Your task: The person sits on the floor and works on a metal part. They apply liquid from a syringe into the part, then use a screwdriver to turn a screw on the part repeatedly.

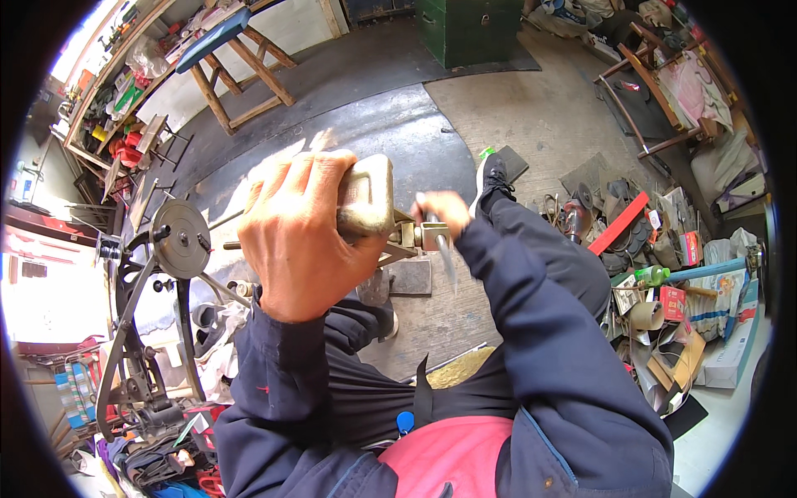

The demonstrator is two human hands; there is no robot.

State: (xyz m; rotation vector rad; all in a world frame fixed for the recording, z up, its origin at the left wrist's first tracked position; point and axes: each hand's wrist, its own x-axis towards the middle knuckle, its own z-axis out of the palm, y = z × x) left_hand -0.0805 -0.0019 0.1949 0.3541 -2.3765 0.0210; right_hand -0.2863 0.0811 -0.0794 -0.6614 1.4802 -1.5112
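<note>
My left hand (303,232) is wrapped round a worn, brassy metal block (366,197) with rounded corners, in front of my body. Brass-coloured metal fittings (404,235) and a small square bracket (434,236) extend from the block's right side. Just right of the bracket, my right hand (446,212) is curled and partly blurred. What its fingers hold is hidden. Below them a thin grey metal strip (447,256) shows, smeared by motion. A dark rod (232,246) sticks out left of my left hand.
A black cast-iron machine with a round wheel (182,239) stands close on my left. A wooden stool with a blue seat (213,40) is farther off. Tools, boxes and a red bar (618,223) are heaped on my right. A green cabinet (469,33) stands at the back.
</note>
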